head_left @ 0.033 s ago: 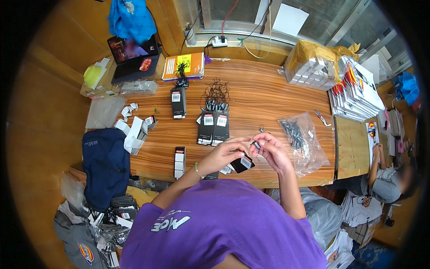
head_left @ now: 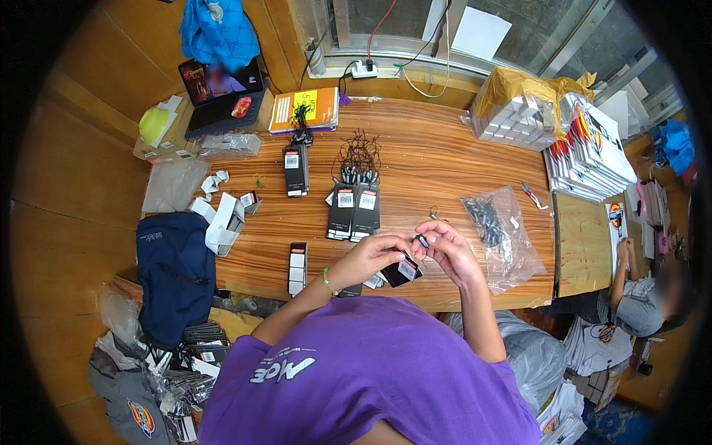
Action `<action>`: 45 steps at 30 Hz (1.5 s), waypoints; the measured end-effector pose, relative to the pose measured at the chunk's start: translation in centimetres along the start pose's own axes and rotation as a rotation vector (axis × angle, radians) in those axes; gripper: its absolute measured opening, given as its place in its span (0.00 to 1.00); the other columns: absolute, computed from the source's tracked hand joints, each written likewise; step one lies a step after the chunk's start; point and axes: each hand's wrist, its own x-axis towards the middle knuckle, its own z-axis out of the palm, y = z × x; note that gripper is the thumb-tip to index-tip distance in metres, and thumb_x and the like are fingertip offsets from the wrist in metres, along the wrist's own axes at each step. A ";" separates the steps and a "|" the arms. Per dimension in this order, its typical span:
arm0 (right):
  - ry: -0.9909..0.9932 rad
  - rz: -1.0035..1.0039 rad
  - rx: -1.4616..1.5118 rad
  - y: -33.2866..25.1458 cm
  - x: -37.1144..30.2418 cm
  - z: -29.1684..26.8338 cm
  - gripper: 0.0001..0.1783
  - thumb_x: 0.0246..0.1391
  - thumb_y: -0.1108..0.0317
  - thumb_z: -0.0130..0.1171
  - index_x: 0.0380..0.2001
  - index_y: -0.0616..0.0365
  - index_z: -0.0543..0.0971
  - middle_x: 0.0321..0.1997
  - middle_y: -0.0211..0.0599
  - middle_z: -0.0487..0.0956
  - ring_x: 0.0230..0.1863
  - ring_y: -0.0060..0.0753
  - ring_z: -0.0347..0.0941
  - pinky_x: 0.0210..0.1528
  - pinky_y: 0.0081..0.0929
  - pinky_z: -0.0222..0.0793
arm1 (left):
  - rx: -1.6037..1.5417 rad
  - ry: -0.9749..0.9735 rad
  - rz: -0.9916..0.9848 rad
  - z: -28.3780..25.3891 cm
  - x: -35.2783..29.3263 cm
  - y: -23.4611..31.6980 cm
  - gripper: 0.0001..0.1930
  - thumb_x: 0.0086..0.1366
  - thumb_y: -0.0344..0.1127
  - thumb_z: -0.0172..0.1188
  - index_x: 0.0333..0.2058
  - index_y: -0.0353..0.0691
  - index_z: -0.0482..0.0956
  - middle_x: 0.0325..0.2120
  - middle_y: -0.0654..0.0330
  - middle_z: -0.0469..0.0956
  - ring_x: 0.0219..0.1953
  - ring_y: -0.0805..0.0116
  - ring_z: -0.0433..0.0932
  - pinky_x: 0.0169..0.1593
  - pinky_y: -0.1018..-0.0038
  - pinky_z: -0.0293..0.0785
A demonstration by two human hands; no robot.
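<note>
Between your two hands, at the centre of the dial with twelve pointing away from you, sits a small dark piece (head_left: 421, 241), pinched by the thumb and fingers of your right hand (head_left: 451, 252). Its long axis seems to slant from ten to four, though your fingertips cover part of it. Your left hand (head_left: 377, 256), on the nine o'clock side, has its fingers closed at the upper edge of a black card (head_left: 407, 270) with a white label. That card hangs at about seven o'clock from the piece, near it; with its top covered, you cannot tell its long axis for sure. Your left hand is the nearer to the card, your right to the piece, and the gap between the two sets of fingertips is slight.

More cards (head_left: 377, 280) lie at eight o'clock, just below your left hand. At ten o'clock stand two side-by-side stacks of black tags (head_left: 353, 211), their dark cords (head_left: 360, 157) spread toward twelve. A clear bag (head_left: 523, 259) of dark pieces (head_left: 486, 221) lies between two and four, beyond your right hand.
</note>
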 end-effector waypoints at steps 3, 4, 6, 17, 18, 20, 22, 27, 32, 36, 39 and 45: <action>0.001 0.008 -0.093 0.0 -0.2 0.2 0.14 0.54 0.75 0.51 0.45 0.62 0.67 0.32 0.40 0.76 0.32 0.26 0.72 0.38 0.21 0.67 | -0.165 0.041 -0.247 -0.1 -1.0 -0.3 0.05 0.62 0.25 0.50 0.36 0.34 0.74 0.37 0.60 0.74 0.40 0.75 0.74 0.44 0.80 0.70; -0.011 0.023 -0.122 0.0 -0.3 0.1 0.15 0.53 0.75 0.51 0.45 0.62 0.67 0.30 0.39 0.76 0.31 0.25 0.72 0.36 0.21 0.67 | -0.221 0.066 -0.255 -0.3 -1.2 0.0 0.05 0.62 0.26 0.50 0.36 0.34 0.74 0.35 0.61 0.75 0.39 0.75 0.74 0.43 0.80 0.70; -0.035 0.053 -0.181 0.1 -0.6 -0.4 0.15 0.53 0.76 0.52 0.45 0.61 0.67 0.27 0.38 0.76 0.28 0.24 0.71 0.33 0.20 0.66 | -0.334 0.116 -0.270 -0.8 -1.9 0.8 0.04 0.63 0.26 0.50 0.35 0.35 0.73 0.32 0.63 0.75 0.37 0.75 0.74 0.42 0.81 0.70; -0.184 -0.220 0.535 -0.3 -1.9 -0.1 0.13 0.49 0.79 0.48 0.40 0.63 0.72 0.34 0.46 0.78 0.36 0.36 0.75 0.39 0.30 0.69 | -0.351 0.352 -0.234 -2.6 -4.9 0.2 0.03 0.64 0.30 0.51 0.36 0.40 0.71 0.31 0.67 0.74 0.34 0.81 0.72 0.38 0.84 0.68; -0.159 -0.246 0.508 -0.3 -1.9 0.1 0.14 0.48 0.80 0.47 0.41 0.62 0.72 0.36 0.46 0.78 0.38 0.37 0.75 0.42 0.33 0.69 | -0.343 0.359 -0.244 -2.4 -5.0 0.2 0.03 0.64 0.30 0.51 0.35 0.40 0.71 0.31 0.67 0.74 0.34 0.81 0.72 0.38 0.85 0.68; -0.107 -0.297 0.453 -0.3 -2.0 0.6 0.17 0.47 0.81 0.47 0.43 0.62 0.71 0.40 0.46 0.77 0.41 0.39 0.74 0.47 0.38 0.68 | -0.330 0.371 -0.263 -1.8 -5.0 0.2 0.03 0.63 0.30 0.51 0.35 0.39 0.71 0.31 0.67 0.75 0.34 0.81 0.73 0.38 0.85 0.68; -0.117 -0.349 0.446 0.0 -2.1 0.8 0.22 0.45 0.84 0.46 0.47 0.61 0.68 0.47 0.48 0.74 0.48 0.41 0.71 0.55 0.44 0.64 | -0.345 0.356 -0.257 -1.4 -5.1 -0.3 0.04 0.64 0.29 0.50 0.37 0.38 0.71 0.31 0.66 0.75 0.34 0.81 0.72 0.39 0.85 0.68; -0.018 -0.407 0.443 -1.0 -3.0 3.4 0.22 0.47 0.84 0.47 0.48 0.61 0.67 0.50 0.50 0.72 0.53 0.41 0.69 0.57 0.44 0.63 | -0.364 0.357 -0.245 -1.3 -5.5 -0.8 0.05 0.64 0.29 0.50 0.37 0.37 0.72 0.31 0.66 0.75 0.34 0.81 0.72 0.38 0.85 0.68; 0.138 -0.486 0.051 -0.3 -3.0 1.8 0.11 0.53 0.76 0.52 0.41 0.63 0.71 0.47 0.49 0.73 0.50 0.37 0.71 0.48 0.32 0.69 | -0.309 0.361 -0.259 -1.2 -5.9 0.0 0.04 0.63 0.30 0.51 0.36 0.39 0.72 0.30 0.67 0.75 0.32 0.82 0.73 0.36 0.87 0.67; 0.385 -0.594 -0.377 0.3 -2.7 1.6 0.04 0.54 0.75 0.52 0.33 0.63 0.73 0.37 0.43 0.76 0.39 0.30 0.73 0.39 0.21 0.68 | -0.188 0.484 -0.172 -1.2 -5.5 0.3 0.05 0.62 0.27 0.52 0.37 0.37 0.72 0.30 0.66 0.75 0.34 0.81 0.73 0.38 0.86 0.68; 0.377 -0.608 -0.481 0.7 -2.3 3.6 0.03 0.55 0.74 0.50 0.30 0.62 0.72 0.31 0.39 0.76 0.32 0.25 0.71 0.36 0.18 0.66 | 0.074 0.665 -0.016 -1.2 -5.0 -0.2 0.07 0.59 0.23 0.54 0.37 0.33 0.73 0.30 0.64 0.76 0.36 0.78 0.73 0.40 0.83 0.70; 0.229 -0.325 -0.556 2.6 -1.8 6.6 0.05 0.57 0.72 0.50 0.32 0.63 0.71 0.24 0.23 0.71 0.24 0.10 0.60 0.26 0.11 0.57 | 0.018 0.694 0.003 0.3 -4.5 2.5 0.08 0.58 0.23 0.56 0.37 0.28 0.74 0.32 0.58 0.76 0.33 0.76 0.76 0.36 0.83 0.74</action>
